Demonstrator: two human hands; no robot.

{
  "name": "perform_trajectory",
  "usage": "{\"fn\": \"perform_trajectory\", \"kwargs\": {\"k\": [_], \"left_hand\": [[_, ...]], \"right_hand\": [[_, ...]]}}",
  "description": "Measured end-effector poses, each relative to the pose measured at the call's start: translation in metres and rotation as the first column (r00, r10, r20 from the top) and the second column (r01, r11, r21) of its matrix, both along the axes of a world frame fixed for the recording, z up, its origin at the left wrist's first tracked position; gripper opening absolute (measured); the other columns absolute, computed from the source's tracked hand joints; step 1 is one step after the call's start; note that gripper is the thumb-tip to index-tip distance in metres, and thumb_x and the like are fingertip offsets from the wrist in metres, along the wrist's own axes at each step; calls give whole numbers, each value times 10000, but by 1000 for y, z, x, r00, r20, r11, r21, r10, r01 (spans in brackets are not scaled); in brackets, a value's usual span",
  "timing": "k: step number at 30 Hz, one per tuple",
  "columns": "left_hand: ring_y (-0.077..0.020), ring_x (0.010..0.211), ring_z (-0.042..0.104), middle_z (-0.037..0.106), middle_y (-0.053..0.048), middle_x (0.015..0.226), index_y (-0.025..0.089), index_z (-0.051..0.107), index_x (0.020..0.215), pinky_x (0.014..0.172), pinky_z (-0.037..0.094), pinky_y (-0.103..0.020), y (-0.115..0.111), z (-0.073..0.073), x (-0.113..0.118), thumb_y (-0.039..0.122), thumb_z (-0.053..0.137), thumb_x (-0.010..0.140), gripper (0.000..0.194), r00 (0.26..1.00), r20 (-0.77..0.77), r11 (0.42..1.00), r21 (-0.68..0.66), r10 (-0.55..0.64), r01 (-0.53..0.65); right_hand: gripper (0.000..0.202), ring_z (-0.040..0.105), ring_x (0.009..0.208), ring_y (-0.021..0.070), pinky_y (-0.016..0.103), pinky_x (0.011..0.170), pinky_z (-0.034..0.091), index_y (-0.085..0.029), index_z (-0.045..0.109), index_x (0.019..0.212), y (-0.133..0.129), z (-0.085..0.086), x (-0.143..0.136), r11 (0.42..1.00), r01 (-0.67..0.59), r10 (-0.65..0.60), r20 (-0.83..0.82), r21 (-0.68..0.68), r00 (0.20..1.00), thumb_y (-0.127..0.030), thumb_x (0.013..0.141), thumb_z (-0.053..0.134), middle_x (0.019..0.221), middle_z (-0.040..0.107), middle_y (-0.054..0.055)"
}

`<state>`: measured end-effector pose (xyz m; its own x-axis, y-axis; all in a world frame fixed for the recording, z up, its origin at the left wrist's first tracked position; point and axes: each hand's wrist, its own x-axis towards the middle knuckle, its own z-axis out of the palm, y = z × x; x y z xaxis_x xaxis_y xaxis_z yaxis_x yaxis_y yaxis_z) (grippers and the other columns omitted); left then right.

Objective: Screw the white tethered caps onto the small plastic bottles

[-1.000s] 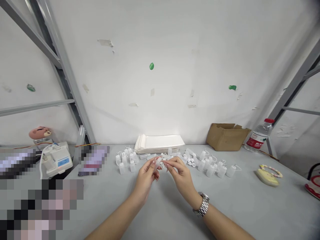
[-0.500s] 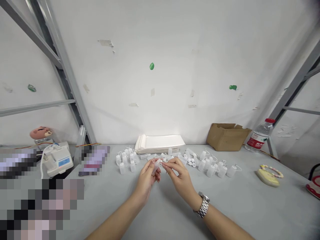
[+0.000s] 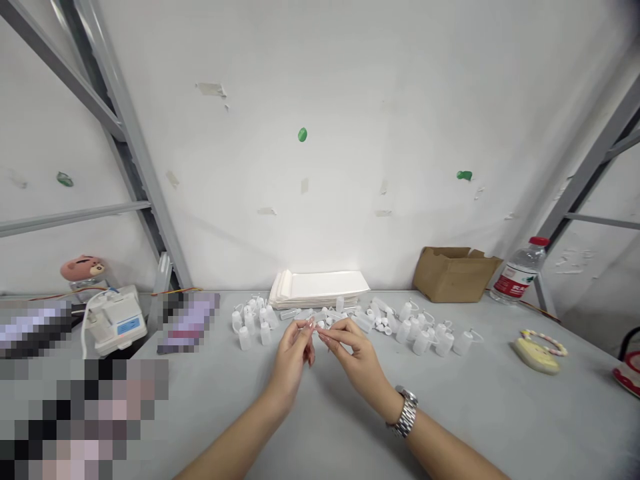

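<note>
My left hand (image 3: 293, 350) is closed around a small translucent squeeze bottle (image 3: 311, 323), which its fingers mostly hide. Against the bottle's top, the thumb and forefinger of my right hand (image 3: 356, 350) pinch a small white piece that looks like its cap; its exact shape is too small to tell. Behind both hands lie loose bottles and white caps (image 3: 384, 323) in a mixed pile. Capped bottles with looped straps stand upright in a group at the left (image 3: 245, 337) and in another group at the right (image 3: 445, 344).
White flat packs (image 3: 327, 285) are stacked against the wall. A cardboard box (image 3: 453, 277) and a water bottle (image 3: 520, 273) stand at the back right. A yellow pouch (image 3: 535, 355) with a beaded loop lies at the right. At the left is a white device (image 3: 117, 320) with a cable.
Both hands have shifted slightly left, and my left fingers now cover more of the small bottle. My right fingertips remain pinched at its top.
</note>
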<state>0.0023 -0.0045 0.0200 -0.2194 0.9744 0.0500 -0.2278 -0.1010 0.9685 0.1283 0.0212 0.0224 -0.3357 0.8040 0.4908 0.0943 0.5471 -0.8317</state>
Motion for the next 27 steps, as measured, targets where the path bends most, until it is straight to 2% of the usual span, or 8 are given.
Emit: {"fn": "perform_trajectory", "kwargs": {"k": [7,15,23,27], "left_hand": [[-72,441,348,343,85,512,205,452,744,444,296,-194,-2,0,3,464,491,778,264,1000,-2,1000,2,2,-2],[-62,372,272,327,111,465,225,428,857,390,256,-186,2,-6,4,500,490,763,297,1000,-6,999,-27,21,-21],[-62,376,257,308,111,442,226,387,762,384,224,-182,0,-5,6,496,495,763,290,999,-35,999,-22,25,-26],[-54,364,230,303,113,442,229,367,721,379,200,-178,0,-6,4,496,507,755,302,1000,25,999,-38,-5,6]], "right_hand": [[191,517,736,161,313,698,458,-304,685,928,2,1,-1,999,13,-15,-26,-51,1000,-333,806,541,761,518,22],[183,519,714,156,311,688,456,-279,697,883,6,-4,-1,994,24,-26,-16,-107,1000,-333,798,545,750,511,17],[185,536,758,164,305,702,452,-229,691,790,3,-8,-5,997,22,-19,28,-78,999,-326,808,536,773,545,29],[193,544,764,169,305,700,459,-231,681,844,5,-8,-3,993,107,-108,-11,-55,994,-350,806,534,793,568,37]]}}
